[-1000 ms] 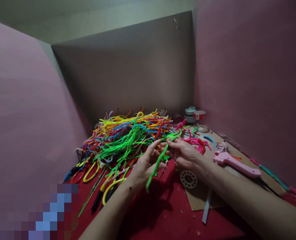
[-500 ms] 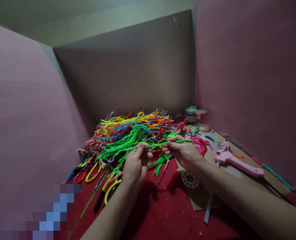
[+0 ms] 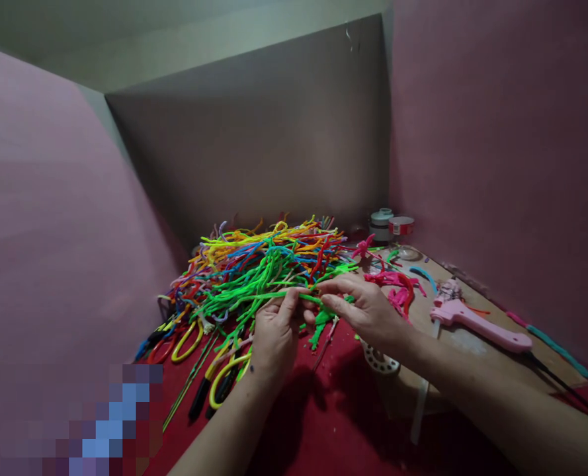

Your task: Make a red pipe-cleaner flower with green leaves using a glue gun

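A fuzzy green pipe cleaner [image 3: 309, 297] runs between my two hands, over the red surface. My left hand [image 3: 278, 330] pinches it with the thumb on top. From the right, my right hand [image 3: 368, 309] closes its thumb and fingertips around the end part of the strand, and the very tip is partly hidden there. Right behind both hands lies a big pile of pipe cleaners [image 3: 268, 258] in many colours, with green ones at its front. Below the fingers rests a green fuzzy piece [image 3: 317, 336], made of bent strands.
Yellow-handled pliers or scissors [image 3: 219, 383] lie at the left, beside thin green stems [image 3: 189, 380]. On the right, a pink glue gun [image 3: 482, 324] with a cord rests on a brown board [image 3: 452, 370]. Pink fuzzy pieces [image 3: 397, 291], a jar [image 3: 381, 225] and a tape roll [image 3: 401, 226] sit farther back.
My right hand has shifted slightly and turned, its fingers now pointing left. The pipe cleaner's end no longer sticks out to the right past that hand. My left hand moved slightly right.
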Motion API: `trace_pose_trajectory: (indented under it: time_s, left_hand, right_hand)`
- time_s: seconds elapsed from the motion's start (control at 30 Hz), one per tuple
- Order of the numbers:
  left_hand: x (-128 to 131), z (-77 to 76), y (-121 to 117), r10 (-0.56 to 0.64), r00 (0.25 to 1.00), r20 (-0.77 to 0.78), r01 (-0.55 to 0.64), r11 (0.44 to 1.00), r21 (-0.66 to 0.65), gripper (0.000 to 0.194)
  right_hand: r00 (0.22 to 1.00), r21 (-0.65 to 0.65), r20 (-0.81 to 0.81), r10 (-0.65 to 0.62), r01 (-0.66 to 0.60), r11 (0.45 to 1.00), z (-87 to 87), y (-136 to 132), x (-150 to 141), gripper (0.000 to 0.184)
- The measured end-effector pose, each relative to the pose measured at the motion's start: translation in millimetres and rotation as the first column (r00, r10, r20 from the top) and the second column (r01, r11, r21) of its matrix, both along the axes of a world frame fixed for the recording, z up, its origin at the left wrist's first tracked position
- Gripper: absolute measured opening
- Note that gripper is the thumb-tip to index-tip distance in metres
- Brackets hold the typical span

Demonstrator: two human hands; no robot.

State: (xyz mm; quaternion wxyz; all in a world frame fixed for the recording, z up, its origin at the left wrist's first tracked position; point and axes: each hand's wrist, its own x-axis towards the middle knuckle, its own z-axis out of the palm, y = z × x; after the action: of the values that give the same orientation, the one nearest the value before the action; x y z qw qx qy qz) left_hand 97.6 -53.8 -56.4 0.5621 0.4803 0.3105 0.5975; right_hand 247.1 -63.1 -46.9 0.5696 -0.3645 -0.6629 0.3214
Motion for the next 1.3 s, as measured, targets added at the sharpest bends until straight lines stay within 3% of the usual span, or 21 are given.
trace_pose_trajectory:
  time_s: [0.07, 0.13, 0.3, 0.47, 0.57, 0.7, 0.8, 0.87, 0.97, 1.1, 1.17, 1.3]
  left_hand:
    - [1, -1.1, -1, -0.021, 1.0, -0.015, 0.021, 1.0, 0.008, 0.023]
    - [0, -2.2, -1, -0.014, 0.999, -0.042, 0.015, 1.0, 0.009, 0.022]
    - [-3, -4.4, -1, 0.044, 0.99, -0.133, -0.042, 0.999, 0.018, 0.023]
    - [0, -1.1, -5, -0.071, 0.995, -0.067, 0.071, 0.997, 0.002, 0.022]
    - [2, 2.0, -6, -0.111, 0.993, 0.03, 0.111, 0.994, -0.006, 0.021]
    - [2, 4.8, -4, -0.057, 0.992, 0.108, 0.065, 0.995, -0.07, 0.023]
    - [1, 7.3, -4, -0.025, 0.989, 0.145, 0.045, 0.989, -0.138, 0.023]
    - [-1, 9.2, -4, -0.029, 0.987, 0.158, 0.056, 0.984, -0.171, 0.023]
    - [-4, 10.8, -4, -0.073, 0.984, 0.165, 0.104, 0.976, -0.191, 0.023]
    - [-5, 11.0, -3, -0.081, 0.981, 0.173, 0.117, 0.972, -0.205, 0.023]
    - [-5, 10.9, -3, -0.075, 0.982, 0.173, 0.107, 0.976, -0.188, 0.022]
    - [-6, 10.7, -4, -0.106, 0.981, 0.164, 0.126, 0.985, -0.115, 0.02]
  right_hand:
    - [0.985, -0.234, -0.074, 0.159, -0.172, 0.957, -0.8, 3, -1, 0.01]
    - [0.962, -0.384, -0.181, 0.206, -0.262, 0.885, -2.0, 5, -3, 0.012]
    - [0.962, -0.478, -0.17, 0.214, -0.27, 0.836, -6.3, 3, -6, 0.01]
    - [0.934, -0.543, -0.23, 0.273, -0.356, 0.761, -14.0, 4, -12, 0.005]
    - [0.954, -0.478, -0.196, 0.227, -0.295, 0.828, -16.8, 5, -15, 0.007]
    - [0.994, -0.217, 0.087, 0.06, -0.039, 0.975, -17.3, -1, -17, 0.014]
    - [0.956, -0.018, 0.291, -0.028, 0.035, 0.999, -17.4, -9, -20, 0.014]
    - [0.944, 0.029, 0.328, -0.03, 0.021, 0.999, -18.0, -13, -23, 0.014]
    - [0.965, -0.006, 0.262, 0.004, -0.003, 1.0, -18.5, -16, -25, 0.015]
    - [0.99, -0.182, 0.107, 0.09, -0.069, 0.981, -15.1, -15, -26, 0.014]
    - [0.992, -0.312, -0.003, 0.129, -0.124, 0.942, -12.8, -13, -25, 0.016]
    - [0.941, -0.498, -0.273, 0.199, -0.315, 0.808, -12.2, -9, -24, 0.018]
